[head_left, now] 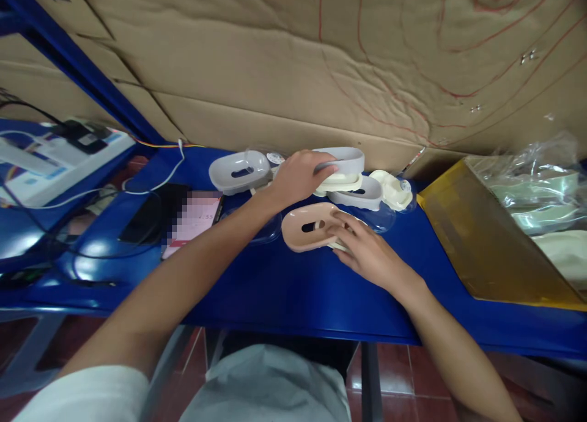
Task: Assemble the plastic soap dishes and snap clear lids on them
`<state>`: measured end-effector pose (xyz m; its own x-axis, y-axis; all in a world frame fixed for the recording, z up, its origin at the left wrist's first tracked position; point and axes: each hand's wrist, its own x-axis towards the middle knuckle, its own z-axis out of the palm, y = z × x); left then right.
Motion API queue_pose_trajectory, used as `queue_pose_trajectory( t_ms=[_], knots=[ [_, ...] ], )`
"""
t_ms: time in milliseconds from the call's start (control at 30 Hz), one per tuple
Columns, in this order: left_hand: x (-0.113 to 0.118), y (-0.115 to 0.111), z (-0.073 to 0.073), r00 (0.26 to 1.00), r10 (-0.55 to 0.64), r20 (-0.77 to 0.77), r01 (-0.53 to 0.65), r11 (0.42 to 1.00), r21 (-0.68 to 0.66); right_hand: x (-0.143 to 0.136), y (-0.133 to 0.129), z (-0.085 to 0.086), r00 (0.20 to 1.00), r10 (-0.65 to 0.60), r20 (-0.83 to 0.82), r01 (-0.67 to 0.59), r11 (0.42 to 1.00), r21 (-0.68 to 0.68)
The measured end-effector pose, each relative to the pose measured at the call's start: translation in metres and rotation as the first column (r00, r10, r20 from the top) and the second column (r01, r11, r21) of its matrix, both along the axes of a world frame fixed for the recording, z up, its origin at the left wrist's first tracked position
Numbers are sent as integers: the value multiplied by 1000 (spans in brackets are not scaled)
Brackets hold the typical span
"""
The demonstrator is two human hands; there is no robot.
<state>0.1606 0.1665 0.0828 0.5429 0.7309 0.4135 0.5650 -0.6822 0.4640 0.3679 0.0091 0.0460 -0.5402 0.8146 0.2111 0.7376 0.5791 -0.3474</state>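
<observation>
My left hand (300, 177) has its fingers wrapped over the near edge of a grey oval soap dish (351, 159), which is raised and tilted above the others. My right hand (369, 251) grips the right end of a peach soap dish (298, 232) with a slot in its bottom; a cream piece shows partly under those fingers. Another grey soap dish (241, 171) lies to the left. Beneath the raised one are a cream piece (342, 183) and a further grey dish (362, 194). A cream soap dish part (389, 189) lies to the right.
Clear plastic covers (383, 219) lie on the blue table (284, 293). On the right stands an open yellow-edged box (486, 238) with bagged pale green and cream dishes. A phone (195, 220), cables and a power strip (101, 159) occupy the left. Cardboard (257, 61) lines the back.
</observation>
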Motion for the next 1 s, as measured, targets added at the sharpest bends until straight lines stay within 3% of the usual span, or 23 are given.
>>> queue_pose_trajectory(
  t_ms=[200, 300, 367, 467, 567, 633, 733, 767, 833, 867, 1000],
  knots=[
    [-4, 5, -10, 992, 45, -121, -35, 996, 78, 3, -3, 18, 982, -34, -188, 37, 999, 13],
    [-7, 8, -11, 978, 38, -206, -23, 997, 79, 8, -3, 24, 933, -176, -314, 183, 983, -8],
    [-15, 2, -7, 973, 33, -227, -10, 995, 104, 17, 2, 26, 849, -297, -437, 289, 953, -88],
    [-38, -32, -1, 973, 57, -224, -10, 979, 206, 33, 12, 26, 653, -418, -631, 354, 906, -234],
    [-64, -98, -7, 976, 112, -184, -66, 969, 240, 46, 22, 24, 541, -499, -677, 429, 856, -288],
    [-73, -149, -22, 983, 128, -131, -98, 971, 220, 52, 25, 22, 532, -559, -636, 531, 805, -263],
    [-72, -208, -49, 958, -140, -251, 173, 978, 115, 60, 26, 21, 542, -652, -530, 724, 682, -98],
    [-68, -220, -57, 942, -177, -286, 204, 977, 68, 64, 27, 21, 539, -678, -499, 776, 631, -19],
    [-62, -230, -66, 922, -216, -320, 225, 974, -10, 71, 29, 20, 560, -708, -430, 815, 565, 132],
    [-60, -230, -67, 922, -218, -319, 218, 975, -34, 75, 30, 19, 589, -705, -395, 803, 564, 191],
    [-57, -218, -67, 943, -172, -285, 162, 985, -59, 80, 36, 10, 717, -650, -253, 697, 659, 284]
  ],
)
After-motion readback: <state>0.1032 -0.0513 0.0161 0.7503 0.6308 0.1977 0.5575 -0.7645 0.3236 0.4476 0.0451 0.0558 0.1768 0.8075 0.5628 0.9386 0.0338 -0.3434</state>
